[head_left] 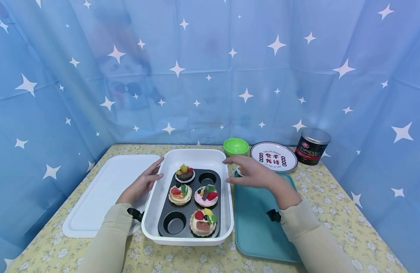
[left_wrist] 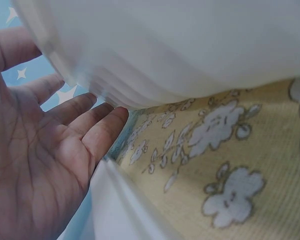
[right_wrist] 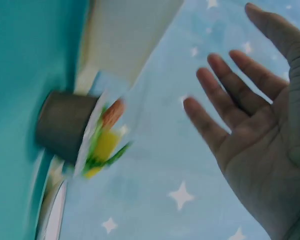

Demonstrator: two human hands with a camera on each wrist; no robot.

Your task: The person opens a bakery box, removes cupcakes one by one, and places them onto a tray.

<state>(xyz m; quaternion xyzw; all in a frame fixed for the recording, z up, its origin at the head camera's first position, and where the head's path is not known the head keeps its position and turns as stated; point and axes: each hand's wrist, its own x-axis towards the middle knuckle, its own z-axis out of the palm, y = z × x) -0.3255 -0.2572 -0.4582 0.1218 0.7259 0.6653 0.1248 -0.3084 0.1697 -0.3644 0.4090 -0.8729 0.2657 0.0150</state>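
Observation:
A dark muffin pan [head_left: 187, 203] lies inside a deep white tray [head_left: 151, 223]. Several fruit-topped tarts, one with pink cream [head_left: 205, 195], sit in its cups; bare dark metal shows in two others. Fingers extended, my left hand [head_left: 141, 185] touches the tray's left side; the left wrist view has its fingertips against the white outer wall [left_wrist: 180, 50]. My right hand [head_left: 252, 172] is spread over the far end of a teal tray [head_left: 261, 223], close to the white tray's right rim, holding nothing. Partly hidden by it, another tart [right_wrist: 97, 145] stands in a dark cup [right_wrist: 65, 125] on the teal tray.
Flat on the left lies a white lid [head_left: 104, 193]. Along the back are a green bowl [head_left: 236, 147], a white plate with red characters [head_left: 274, 156] and an espresso tin [head_left: 312, 147]. A blue star-patterned curtain [head_left: 210, 76] hangs behind the flowered tablecloth [head_left: 332, 212].

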